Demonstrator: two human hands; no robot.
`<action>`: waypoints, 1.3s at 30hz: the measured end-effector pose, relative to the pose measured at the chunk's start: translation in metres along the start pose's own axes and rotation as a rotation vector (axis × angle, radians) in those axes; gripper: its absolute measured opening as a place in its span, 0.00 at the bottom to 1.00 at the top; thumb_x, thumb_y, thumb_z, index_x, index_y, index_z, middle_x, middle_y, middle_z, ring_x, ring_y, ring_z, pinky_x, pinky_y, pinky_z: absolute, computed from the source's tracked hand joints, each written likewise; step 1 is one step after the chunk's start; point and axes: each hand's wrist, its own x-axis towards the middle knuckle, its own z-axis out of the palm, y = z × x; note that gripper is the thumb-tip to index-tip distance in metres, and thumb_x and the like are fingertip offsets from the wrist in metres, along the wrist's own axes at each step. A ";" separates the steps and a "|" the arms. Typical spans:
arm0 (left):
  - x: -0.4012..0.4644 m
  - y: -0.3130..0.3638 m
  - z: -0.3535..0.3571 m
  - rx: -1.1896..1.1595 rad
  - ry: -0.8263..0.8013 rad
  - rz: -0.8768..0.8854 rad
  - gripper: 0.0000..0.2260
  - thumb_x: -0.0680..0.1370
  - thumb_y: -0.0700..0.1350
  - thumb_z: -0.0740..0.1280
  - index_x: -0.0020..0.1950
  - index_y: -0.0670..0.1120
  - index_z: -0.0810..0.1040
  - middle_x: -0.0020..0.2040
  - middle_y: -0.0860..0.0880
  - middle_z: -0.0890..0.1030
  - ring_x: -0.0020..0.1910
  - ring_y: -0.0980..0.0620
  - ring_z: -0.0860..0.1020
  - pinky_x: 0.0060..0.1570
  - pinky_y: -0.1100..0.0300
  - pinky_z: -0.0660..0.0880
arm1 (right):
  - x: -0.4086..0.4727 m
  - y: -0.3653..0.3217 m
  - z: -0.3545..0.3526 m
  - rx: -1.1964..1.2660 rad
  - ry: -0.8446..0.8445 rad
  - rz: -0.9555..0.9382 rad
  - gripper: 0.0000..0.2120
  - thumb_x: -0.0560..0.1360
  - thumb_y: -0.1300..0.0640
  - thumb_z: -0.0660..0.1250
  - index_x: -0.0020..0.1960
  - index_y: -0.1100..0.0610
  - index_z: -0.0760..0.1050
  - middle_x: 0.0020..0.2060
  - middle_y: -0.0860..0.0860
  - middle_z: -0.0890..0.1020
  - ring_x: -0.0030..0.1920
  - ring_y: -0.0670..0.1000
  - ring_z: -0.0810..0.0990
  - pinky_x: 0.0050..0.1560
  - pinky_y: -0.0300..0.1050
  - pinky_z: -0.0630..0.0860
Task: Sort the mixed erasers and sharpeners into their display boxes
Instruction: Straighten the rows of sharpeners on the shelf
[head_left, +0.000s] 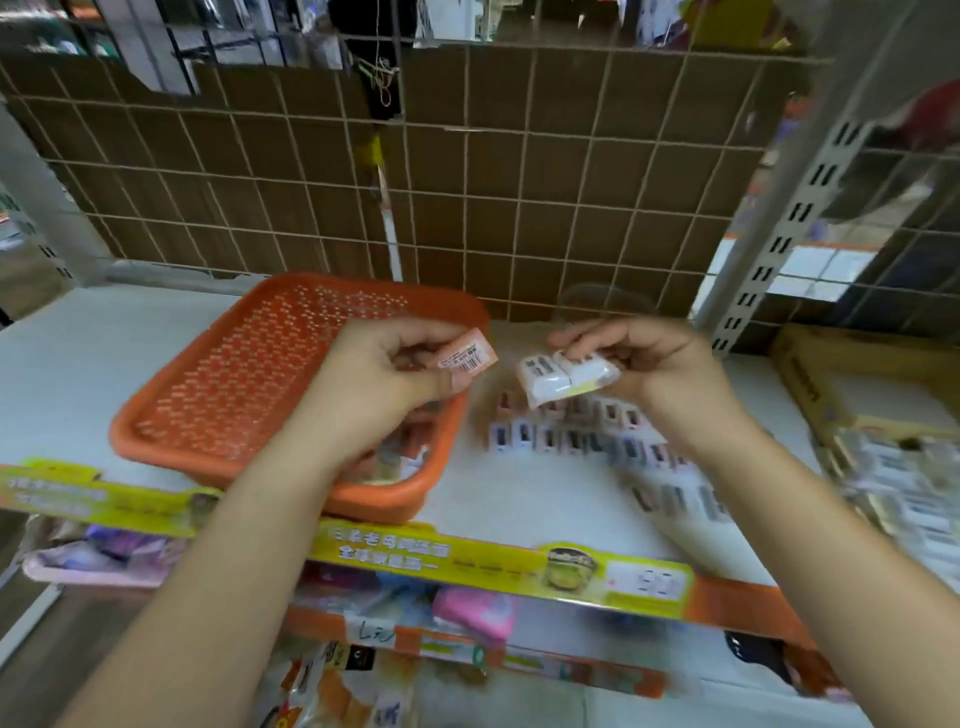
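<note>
pinching a pink rectangular eraser (466, 357) in left hand (387, 374), right hand (644, 364) gripping glossy white wrapped erasers (566, 378).

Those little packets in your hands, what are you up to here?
A person stands at a shop shelf sorting small stationery. The left hand pinches an orange-wrapped eraser; the right hand holds a white wrapped packet. Rows of small sharpeners lie on the shelf beside an orange basket.
</note>
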 end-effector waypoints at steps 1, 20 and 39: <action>-0.002 0.000 0.016 0.005 -0.001 0.004 0.18 0.68 0.29 0.70 0.43 0.53 0.79 0.34 0.57 0.82 0.32 0.61 0.78 0.32 0.70 0.75 | -0.010 0.001 -0.012 0.003 0.014 0.005 0.18 0.60 0.68 0.67 0.35 0.45 0.83 0.38 0.41 0.84 0.44 0.41 0.82 0.46 0.33 0.76; -0.048 0.023 0.234 0.001 -0.048 -0.090 0.17 0.70 0.29 0.68 0.51 0.50 0.79 0.42 0.56 0.81 0.35 0.66 0.78 0.36 0.73 0.73 | -0.151 -0.008 -0.191 0.121 0.245 0.365 0.26 0.65 0.77 0.68 0.54 0.52 0.75 0.47 0.46 0.81 0.35 0.43 0.81 0.35 0.35 0.78; -0.062 0.020 0.327 -0.047 -0.085 -0.182 0.17 0.70 0.32 0.70 0.56 0.47 0.79 0.47 0.55 0.80 0.43 0.62 0.78 0.46 0.73 0.75 | -0.178 0.006 -0.284 -0.580 0.070 0.561 0.09 0.71 0.66 0.69 0.43 0.52 0.81 0.42 0.49 0.82 0.45 0.47 0.79 0.50 0.39 0.75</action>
